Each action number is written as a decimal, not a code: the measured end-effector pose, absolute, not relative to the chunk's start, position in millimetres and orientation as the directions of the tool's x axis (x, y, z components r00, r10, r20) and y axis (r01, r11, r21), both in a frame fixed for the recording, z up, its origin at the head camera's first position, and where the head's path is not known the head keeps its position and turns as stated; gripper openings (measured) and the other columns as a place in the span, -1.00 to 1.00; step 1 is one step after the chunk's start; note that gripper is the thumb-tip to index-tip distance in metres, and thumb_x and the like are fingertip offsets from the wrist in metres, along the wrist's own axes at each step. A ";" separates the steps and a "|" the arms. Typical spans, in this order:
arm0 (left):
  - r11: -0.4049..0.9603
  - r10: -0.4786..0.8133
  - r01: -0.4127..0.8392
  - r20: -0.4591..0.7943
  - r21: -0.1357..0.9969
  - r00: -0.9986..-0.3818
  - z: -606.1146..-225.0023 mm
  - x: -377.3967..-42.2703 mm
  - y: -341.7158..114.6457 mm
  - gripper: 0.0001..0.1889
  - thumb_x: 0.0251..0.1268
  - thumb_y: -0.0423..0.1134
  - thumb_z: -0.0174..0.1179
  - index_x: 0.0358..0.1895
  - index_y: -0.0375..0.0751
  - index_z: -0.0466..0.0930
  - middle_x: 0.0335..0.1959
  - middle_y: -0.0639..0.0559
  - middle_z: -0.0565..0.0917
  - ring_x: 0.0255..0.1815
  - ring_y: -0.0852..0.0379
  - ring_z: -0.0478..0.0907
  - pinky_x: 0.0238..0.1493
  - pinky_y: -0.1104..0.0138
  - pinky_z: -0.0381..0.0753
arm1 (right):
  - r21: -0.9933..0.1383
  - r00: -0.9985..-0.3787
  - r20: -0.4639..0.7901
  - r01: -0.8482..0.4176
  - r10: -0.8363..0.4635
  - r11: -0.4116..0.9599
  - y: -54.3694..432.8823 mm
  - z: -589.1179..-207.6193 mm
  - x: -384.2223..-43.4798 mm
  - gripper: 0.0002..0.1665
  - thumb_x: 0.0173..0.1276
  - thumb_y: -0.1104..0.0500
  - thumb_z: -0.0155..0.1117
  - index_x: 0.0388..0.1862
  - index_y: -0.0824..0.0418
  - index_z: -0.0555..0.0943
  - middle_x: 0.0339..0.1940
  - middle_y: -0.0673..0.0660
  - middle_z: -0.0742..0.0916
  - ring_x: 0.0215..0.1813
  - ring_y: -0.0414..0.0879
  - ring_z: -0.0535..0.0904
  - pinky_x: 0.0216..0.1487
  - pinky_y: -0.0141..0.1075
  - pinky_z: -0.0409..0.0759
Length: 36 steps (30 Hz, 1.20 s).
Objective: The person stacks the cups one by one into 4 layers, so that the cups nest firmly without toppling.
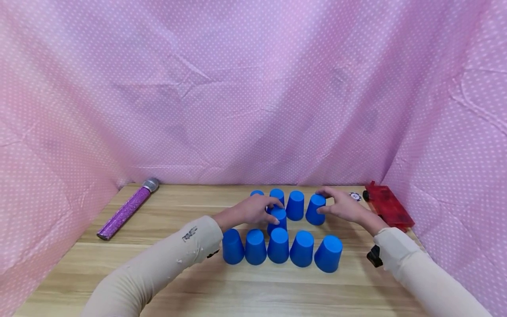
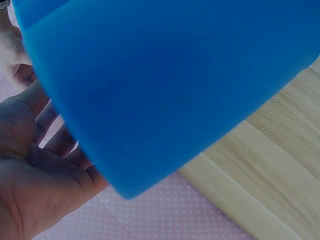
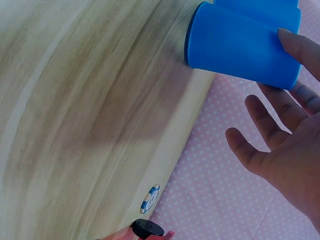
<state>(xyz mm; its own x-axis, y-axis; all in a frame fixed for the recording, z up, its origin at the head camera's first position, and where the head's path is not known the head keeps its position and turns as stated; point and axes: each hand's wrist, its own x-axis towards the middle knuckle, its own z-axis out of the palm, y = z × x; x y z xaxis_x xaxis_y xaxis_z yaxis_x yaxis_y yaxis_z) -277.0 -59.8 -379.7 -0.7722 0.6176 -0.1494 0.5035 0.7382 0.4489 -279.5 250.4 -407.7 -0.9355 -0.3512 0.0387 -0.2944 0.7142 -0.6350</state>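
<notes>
Upside-down blue plastic cups stand on the wooden table in a back row and a front row. Between the rows, my left hand (image 1: 255, 209) holds a single blue cup (image 1: 277, 222) by its upper part, thumb on the near side. In the left wrist view a large blue cup (image 2: 170, 90) hides most of the fingertips of the left hand (image 2: 45, 170). At the right end of the back row, my right hand (image 1: 344, 206) pinches another blue cup (image 1: 315, 210) near its closed end. The right wrist view shows the thumb (image 3: 300, 47) on that cup's side, with two fingers spread free.
Several cups form the front row, its rightmost cup (image 1: 328, 254) slightly apart. A glittery purple microphone (image 1: 128, 209) lies at the left. A poker chip (image 1: 355, 196) and a red translucent object (image 1: 388, 206) sit at the back right. Pink dotted cloth (image 1: 253, 88) surrounds the table.
</notes>
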 end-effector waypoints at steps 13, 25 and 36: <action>0.753 0.598 0.475 -0.173 0.454 -0.782 -378.5 -274.4 -57.6 -0.46 0.29 0.07 0.33 0.33 0.13 0.51 0.29 -0.05 0.61 0.33 -0.06 0.53 0.28 -0.01 0.58 | -0.655 -0.938 0.036 -0.281 -0.344 0.701 252.9 -411.7 -280.7 -0.33 0.30 0.07 0.43 0.33 0.19 0.44 0.25 0.31 0.61 0.33 0.31 0.48 0.25 0.31 0.49; 0.757 0.595 0.475 -0.171 0.449 -0.786 -379.9 -273.4 -56.5 -0.47 0.30 0.06 0.32 0.33 0.13 0.51 0.27 -0.04 0.61 0.32 -0.05 0.53 0.26 -0.01 0.59 | -0.652 -0.937 0.054 -0.295 -0.346 0.698 254.7 -413.6 -277.5 -0.30 0.29 0.06 0.45 0.35 0.20 0.43 0.24 0.29 0.62 0.32 0.30 0.49 0.25 0.33 0.47; 0.754 0.600 0.488 -0.160 0.439 -0.783 -377.1 -274.5 -57.9 -0.46 0.31 0.06 0.32 0.34 0.11 0.50 0.26 -0.05 0.62 0.31 -0.03 0.54 0.26 0.03 0.59 | -0.648 -0.954 0.107 -0.280 -0.279 0.709 264.6 -392.4 -257.3 -0.17 0.41 -0.20 0.26 0.52 0.10 0.28 0.40 0.29 0.54 0.42 0.30 0.36 0.30 0.37 0.36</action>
<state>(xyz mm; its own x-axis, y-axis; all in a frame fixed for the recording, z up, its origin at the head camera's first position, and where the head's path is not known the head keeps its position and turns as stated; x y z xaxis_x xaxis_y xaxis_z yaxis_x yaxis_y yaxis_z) -274.5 -57.9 -377.1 -0.7835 0.6004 -0.1602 0.4884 0.7544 0.4386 -257.3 264.6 -392.4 -0.9542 -0.2791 0.1075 -0.2802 0.7087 -0.6475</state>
